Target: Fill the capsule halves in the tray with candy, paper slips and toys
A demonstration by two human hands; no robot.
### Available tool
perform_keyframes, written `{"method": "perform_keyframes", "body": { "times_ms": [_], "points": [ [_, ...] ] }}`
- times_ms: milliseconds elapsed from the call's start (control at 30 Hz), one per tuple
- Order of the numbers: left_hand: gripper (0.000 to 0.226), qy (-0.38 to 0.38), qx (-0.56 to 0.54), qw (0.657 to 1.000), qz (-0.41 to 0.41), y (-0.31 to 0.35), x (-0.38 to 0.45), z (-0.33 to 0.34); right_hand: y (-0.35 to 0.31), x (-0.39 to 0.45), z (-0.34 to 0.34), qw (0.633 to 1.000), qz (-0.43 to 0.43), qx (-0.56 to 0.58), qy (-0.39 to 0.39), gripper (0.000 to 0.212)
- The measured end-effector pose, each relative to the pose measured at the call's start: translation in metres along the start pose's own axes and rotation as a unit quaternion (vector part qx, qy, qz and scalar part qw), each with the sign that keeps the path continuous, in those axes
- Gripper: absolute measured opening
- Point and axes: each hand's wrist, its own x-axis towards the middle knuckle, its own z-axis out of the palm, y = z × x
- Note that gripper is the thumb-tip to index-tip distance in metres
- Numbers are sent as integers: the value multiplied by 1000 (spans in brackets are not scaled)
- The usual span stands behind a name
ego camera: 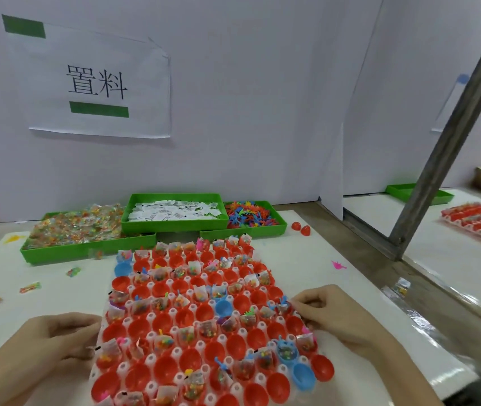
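Observation:
A clear tray of red and a few blue capsule halves lies in the middle of the white table. Many halves hold candy packets, paper slips and small plastic toys; others are empty. My left hand is at the tray's left edge, fingers curled against the rim. My right hand is at the right edge, its curled fingertips on the rim beside a half with a blue toy. Behind the tray stand green bins of candy packets, paper slips and coloured toys.
Loose candy packets lie on the table to the left, a pink toy to the right. Two red capsule halves sit by the toy bin. A slanted metal post and a second filled tray are at the right.

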Motion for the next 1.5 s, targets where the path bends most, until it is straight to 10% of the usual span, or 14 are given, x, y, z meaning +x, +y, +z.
{"method": "perform_keyframes", "body": {
  "times_ms": [733,1500],
  "points": [
    [38,-145,-61,985,65,48,-29,279,48,-93,-246,950,149,-273,17,16],
    [38,-175,-12,980,94,49,-44,390,69,-79,-291,841,320,-371,229,25]
  ]
}}
